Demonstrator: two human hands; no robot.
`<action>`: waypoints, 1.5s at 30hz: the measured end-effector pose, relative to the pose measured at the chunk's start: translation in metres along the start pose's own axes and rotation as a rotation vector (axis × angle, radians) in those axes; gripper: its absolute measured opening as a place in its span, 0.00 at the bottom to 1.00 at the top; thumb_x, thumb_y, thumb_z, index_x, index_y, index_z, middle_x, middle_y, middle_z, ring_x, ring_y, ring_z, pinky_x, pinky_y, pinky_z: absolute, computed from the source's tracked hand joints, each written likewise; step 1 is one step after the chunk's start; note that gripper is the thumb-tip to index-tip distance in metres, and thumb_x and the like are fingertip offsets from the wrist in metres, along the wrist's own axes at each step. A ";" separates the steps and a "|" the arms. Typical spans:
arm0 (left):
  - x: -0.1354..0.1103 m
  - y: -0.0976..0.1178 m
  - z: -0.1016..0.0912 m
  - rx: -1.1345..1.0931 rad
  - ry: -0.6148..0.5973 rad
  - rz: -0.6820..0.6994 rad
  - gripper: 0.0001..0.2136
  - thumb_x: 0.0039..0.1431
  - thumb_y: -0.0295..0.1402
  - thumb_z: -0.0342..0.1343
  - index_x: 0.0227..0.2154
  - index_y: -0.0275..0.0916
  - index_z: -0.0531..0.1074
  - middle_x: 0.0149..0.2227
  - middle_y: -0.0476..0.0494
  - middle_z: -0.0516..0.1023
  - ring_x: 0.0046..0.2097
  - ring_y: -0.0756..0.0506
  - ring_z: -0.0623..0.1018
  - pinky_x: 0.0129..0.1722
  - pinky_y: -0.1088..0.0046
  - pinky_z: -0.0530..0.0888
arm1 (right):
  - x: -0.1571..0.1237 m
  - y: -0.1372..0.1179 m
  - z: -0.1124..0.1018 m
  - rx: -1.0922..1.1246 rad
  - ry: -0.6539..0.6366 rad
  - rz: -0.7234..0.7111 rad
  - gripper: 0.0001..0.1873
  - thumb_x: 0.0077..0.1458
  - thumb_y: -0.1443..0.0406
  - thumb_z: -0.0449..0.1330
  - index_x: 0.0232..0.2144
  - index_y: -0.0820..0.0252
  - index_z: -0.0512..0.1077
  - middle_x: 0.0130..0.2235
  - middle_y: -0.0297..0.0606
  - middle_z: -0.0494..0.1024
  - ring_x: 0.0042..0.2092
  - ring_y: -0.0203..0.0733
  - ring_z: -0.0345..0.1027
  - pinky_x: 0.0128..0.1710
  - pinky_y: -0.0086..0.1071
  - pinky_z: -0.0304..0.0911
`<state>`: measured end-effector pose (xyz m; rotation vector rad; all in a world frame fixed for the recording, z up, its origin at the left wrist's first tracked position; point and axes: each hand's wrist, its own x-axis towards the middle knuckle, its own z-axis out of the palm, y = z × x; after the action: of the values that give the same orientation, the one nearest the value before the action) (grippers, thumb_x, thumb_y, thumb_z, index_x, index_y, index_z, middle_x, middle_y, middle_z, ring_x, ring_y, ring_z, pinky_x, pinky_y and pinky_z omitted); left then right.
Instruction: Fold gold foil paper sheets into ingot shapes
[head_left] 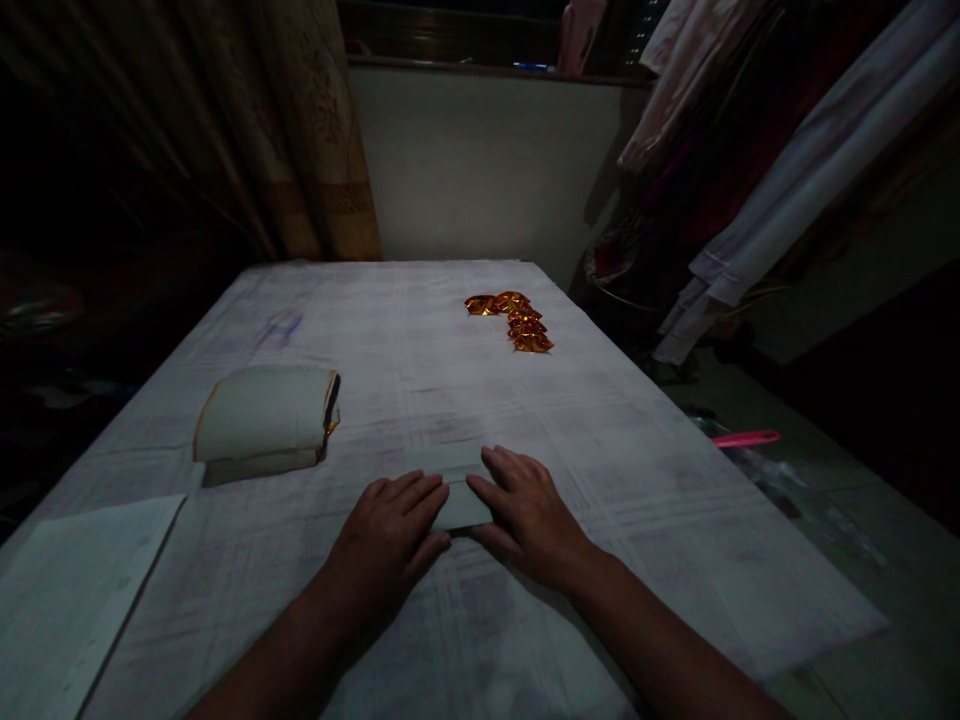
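A pale folded sheet of paper (461, 505) lies on the table between my hands, with a crease running across it. My left hand (394, 530) grips its left end, fingers close together on top and thumb at the near edge. At the right end, my right hand (529, 515) holds the paper the same way, its thumb along the near edge. A thick stack of paper sheets (262, 415) with gold-coloured edges sits to the left. Farther back on the right lie several folded gold foil pieces (527, 325) in a bent row.
The table (360, 340) has a pale checked cloth. A white sheet (82, 590) lies at the near left corner. Clothes (810, 160) hang beyond the right edge, above a pink handle (746, 439) and clear plastic. A curtain (300, 130) hangs at the back left.
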<state>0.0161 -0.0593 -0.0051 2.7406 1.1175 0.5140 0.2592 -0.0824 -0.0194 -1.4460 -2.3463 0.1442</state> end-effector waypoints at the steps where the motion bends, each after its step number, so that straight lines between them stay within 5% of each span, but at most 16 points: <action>1: -0.001 -0.001 -0.002 0.002 0.000 0.021 0.18 0.67 0.37 0.54 0.58 0.43 0.71 0.58 0.37 0.77 0.58 0.35 0.75 0.55 0.50 0.71 | -0.001 0.000 -0.001 -0.008 -0.013 0.006 0.29 0.56 0.56 0.68 0.59 0.56 0.71 0.65 0.58 0.64 0.66 0.64 0.56 0.61 0.60 0.55; 14: -0.002 -0.012 -0.013 -0.153 0.141 -0.052 0.15 0.71 0.41 0.48 0.41 0.41 0.78 0.41 0.42 0.83 0.44 0.41 0.81 0.45 0.61 0.74 | 0.002 -0.002 0.000 0.036 0.062 0.086 0.15 0.62 0.58 0.63 0.50 0.49 0.79 0.62 0.51 0.71 0.64 0.60 0.61 0.59 0.60 0.56; 21: 0.008 0.005 -0.017 -0.152 0.074 -0.084 0.18 0.72 0.44 0.45 0.34 0.41 0.75 0.30 0.46 0.79 0.33 0.43 0.77 0.37 0.64 0.71 | 0.011 -0.006 -0.004 0.118 0.079 0.194 0.09 0.63 0.59 0.62 0.42 0.46 0.82 0.58 0.44 0.76 0.62 0.60 0.64 0.58 0.60 0.57; 31: 0.007 0.001 -0.006 -0.152 0.227 -0.350 0.12 0.70 0.41 0.47 0.41 0.42 0.74 0.33 0.46 0.81 0.34 0.43 0.80 0.36 0.66 0.76 | 0.016 0.001 -0.003 0.132 0.143 0.250 0.06 0.60 0.62 0.64 0.36 0.46 0.83 0.54 0.41 0.79 0.60 0.60 0.66 0.57 0.61 0.55; 36: 0.005 -0.002 -0.002 -0.126 0.262 -0.260 0.12 0.69 0.37 0.49 0.49 0.41 0.72 0.35 0.45 0.82 0.35 0.44 0.80 0.37 0.66 0.76 | 0.024 0.004 -0.004 0.149 0.115 0.240 0.05 0.59 0.62 0.65 0.32 0.50 0.81 0.53 0.41 0.80 0.60 0.58 0.66 0.58 0.58 0.55; 41: 0.006 0.002 -0.006 -0.075 0.231 -0.112 0.11 0.70 0.32 0.49 0.46 0.40 0.75 0.38 0.42 0.80 0.38 0.44 0.78 0.38 0.65 0.76 | 0.024 0.004 -0.001 0.161 0.125 0.257 0.04 0.57 0.62 0.65 0.31 0.53 0.78 0.54 0.41 0.78 0.61 0.57 0.64 0.59 0.57 0.53; 45: 0.007 0.014 -0.009 0.103 0.262 -0.037 0.11 0.68 0.28 0.50 0.45 0.40 0.77 0.49 0.39 0.80 0.51 0.39 0.76 0.51 0.56 0.74 | 0.024 0.002 0.001 0.166 0.134 0.269 0.05 0.58 0.62 0.64 0.29 0.53 0.76 0.54 0.42 0.78 0.60 0.56 0.64 0.59 0.56 0.53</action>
<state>0.0265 -0.0647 0.0087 2.7923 1.2826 0.8535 0.2509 -0.0609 -0.0141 -1.6272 -1.9770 0.2966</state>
